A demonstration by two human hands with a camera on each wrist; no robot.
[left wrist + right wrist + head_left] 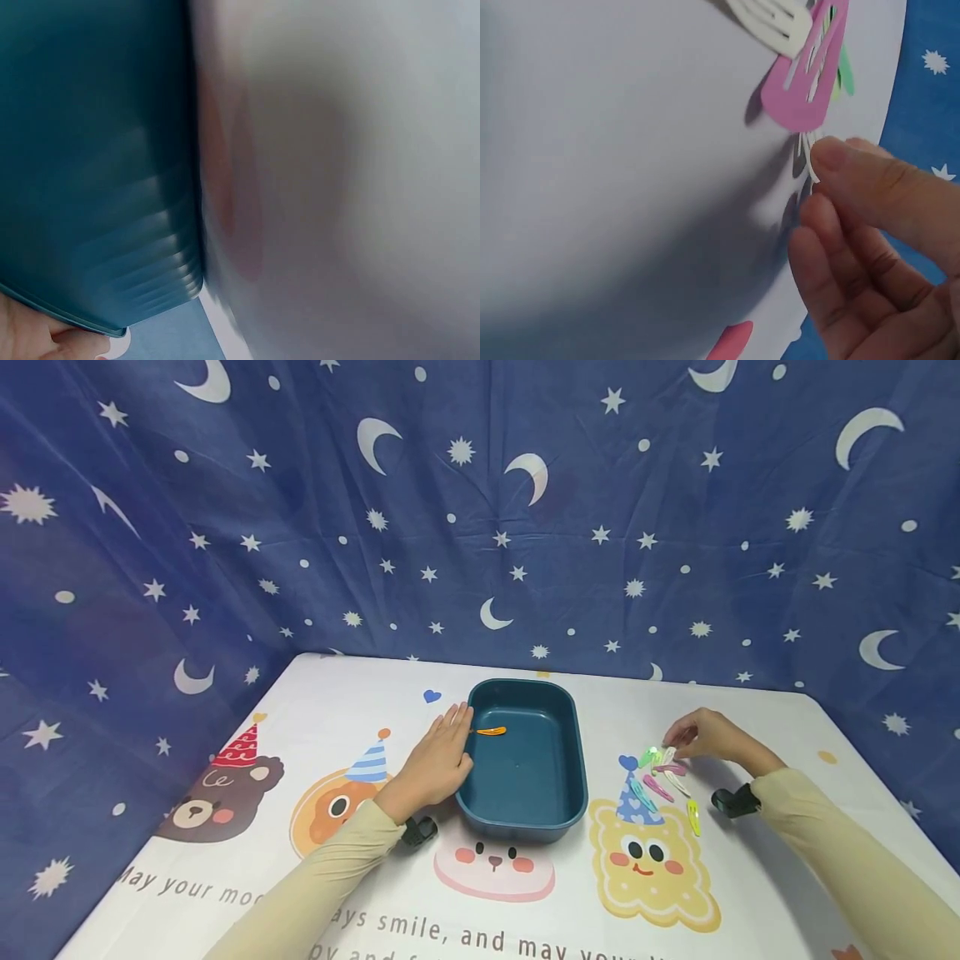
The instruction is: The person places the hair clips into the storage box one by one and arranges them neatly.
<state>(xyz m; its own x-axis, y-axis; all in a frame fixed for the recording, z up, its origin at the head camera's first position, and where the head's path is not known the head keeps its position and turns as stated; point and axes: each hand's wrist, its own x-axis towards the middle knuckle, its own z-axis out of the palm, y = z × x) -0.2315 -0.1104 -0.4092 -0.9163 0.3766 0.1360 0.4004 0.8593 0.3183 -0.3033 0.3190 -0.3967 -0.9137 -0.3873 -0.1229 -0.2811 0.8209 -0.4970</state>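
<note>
Blue bin (523, 832) is set on the table (615, 710) just beside the left hand (435, 764), whose fingers are laid straight against its near rim, presumably so the bin is steadied; nothing is seen gripped there. A white clip (670, 754) appears to be pinched at one end between thumb and finger of the right hand (708, 735), narrow grip, probably so it can be separated from the rest of the pile. It is partly covered by a mauve clip (670, 769), itself overlapped by a second white clip (678, 785), so a clean lift may be hindered. Also bunched on the right hand's inner side: green clip (648, 757), magenta clip (657, 788), blue clip (642, 795). A yellow clip (693, 817) is set apart, nearer the body than the right hand. An orange clip (492, 731) is contained in the bin, next to the left fingertips. The bin's interior is separated from the right hand by the raised far wall. Beyond both hands, a starry curtain (570, 602) is hung.
</note>
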